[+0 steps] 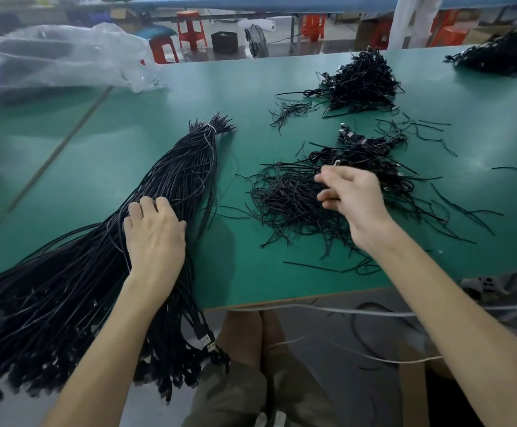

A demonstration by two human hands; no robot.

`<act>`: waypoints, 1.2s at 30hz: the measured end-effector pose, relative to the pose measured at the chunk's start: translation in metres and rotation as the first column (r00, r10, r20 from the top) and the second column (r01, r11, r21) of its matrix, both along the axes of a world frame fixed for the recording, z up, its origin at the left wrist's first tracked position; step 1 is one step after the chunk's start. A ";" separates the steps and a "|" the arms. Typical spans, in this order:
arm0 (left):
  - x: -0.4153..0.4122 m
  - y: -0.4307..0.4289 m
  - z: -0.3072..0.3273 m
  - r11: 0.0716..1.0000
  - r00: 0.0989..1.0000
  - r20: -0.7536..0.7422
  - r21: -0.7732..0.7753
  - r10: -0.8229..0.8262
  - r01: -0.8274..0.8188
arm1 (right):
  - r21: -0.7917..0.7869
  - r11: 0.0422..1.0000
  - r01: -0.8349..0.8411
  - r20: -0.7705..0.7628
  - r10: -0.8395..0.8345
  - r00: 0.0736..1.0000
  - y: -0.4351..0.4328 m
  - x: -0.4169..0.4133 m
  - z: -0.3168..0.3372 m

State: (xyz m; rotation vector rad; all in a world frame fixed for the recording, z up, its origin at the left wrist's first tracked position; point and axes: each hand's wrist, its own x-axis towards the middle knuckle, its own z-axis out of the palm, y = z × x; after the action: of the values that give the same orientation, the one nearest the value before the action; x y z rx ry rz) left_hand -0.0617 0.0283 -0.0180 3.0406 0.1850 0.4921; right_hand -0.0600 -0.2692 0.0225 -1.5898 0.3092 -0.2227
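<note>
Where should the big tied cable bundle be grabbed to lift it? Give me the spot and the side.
Grip the cable bundle at its narrow neck just below the white tie, where every cable is cinched together. Come from above and the right, over bare table; nearer you it fans too wide to close a hand around, and the left hand rests there.

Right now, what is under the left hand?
The left hand rests on the tied bundle of black cables, which lies on the green table. Whether it hooks one cable is hidden.
</note>
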 end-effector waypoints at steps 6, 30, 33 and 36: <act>0.010 0.004 0.009 0.997 0.998 -0.035 -0.053 -0.053 0.051 | -0.081 0.990 -0.118 -0.066 0.113 0.991 0.021 -0.023 -0.030; -0.019 0.011 0.011 0.755 0.821 -0.221 -0.566 -0.526 0.331 | -0.567 0.822 -0.050 0.249 0.228 0.941 0.038 -0.030 -0.023; -0.022 0.024 0.007 0.720 0.836 -0.140 -0.594 -0.531 0.358 | -0.402 0.910 0.104 0.309 0.028 0.951 0.021 -0.019 -0.017; -0.021 0.027 0.004 0.675 0.843 -0.066 -0.634 -0.534 0.377 | -0.372 0.919 0.130 0.317 -0.006 0.949 0.012 -0.020 -0.019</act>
State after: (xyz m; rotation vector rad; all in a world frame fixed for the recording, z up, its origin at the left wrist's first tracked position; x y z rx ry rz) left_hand -0.0826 0.0548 -0.0138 2.3595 -0.3578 -0.0083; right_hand -0.0804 -0.2574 0.0035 -1.9042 0.0751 -0.6143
